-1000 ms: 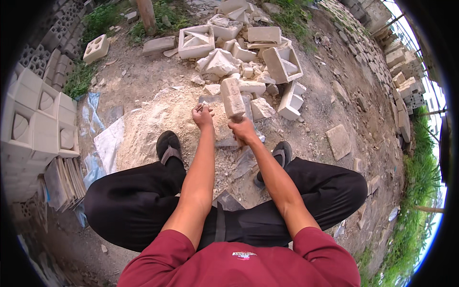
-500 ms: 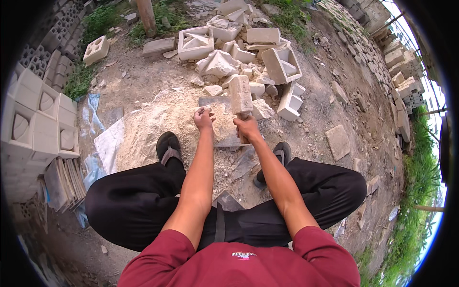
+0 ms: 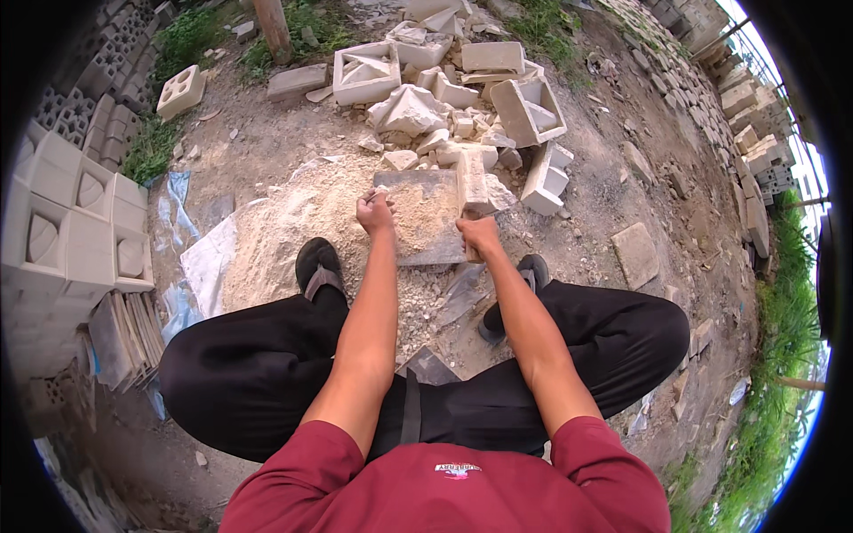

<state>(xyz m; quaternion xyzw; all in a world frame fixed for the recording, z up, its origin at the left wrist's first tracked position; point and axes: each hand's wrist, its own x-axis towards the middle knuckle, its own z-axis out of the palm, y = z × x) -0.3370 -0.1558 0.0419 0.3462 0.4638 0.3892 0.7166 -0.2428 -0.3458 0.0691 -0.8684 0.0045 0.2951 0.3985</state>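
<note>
mallet [image 3: 472,180] gripped by its handle in right hand [image 3: 480,234], head along right side of slab [image 3: 434,258]; left hand [image 3: 375,212] curled by left edge, cannot tell around what. seemingly partway: powder [image 3: 283,233] heaped left, rubble [image 3: 407,110] in chunks beyond, far.

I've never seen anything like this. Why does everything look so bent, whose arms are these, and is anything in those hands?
There is no machine here: these are a person's own bare hands. The view comes from a camera worn on the head, looking down; its very wide lens bends straight edges near the rim. The right hand grips a blocky, mallet-like tool. The left hand is curled; whether it holds something is too small to tell. Near the hands lies a flat grey board, partly covered in pale dust. A powdery heap spreads to its left, and broken blocks lie beyond.
</note>
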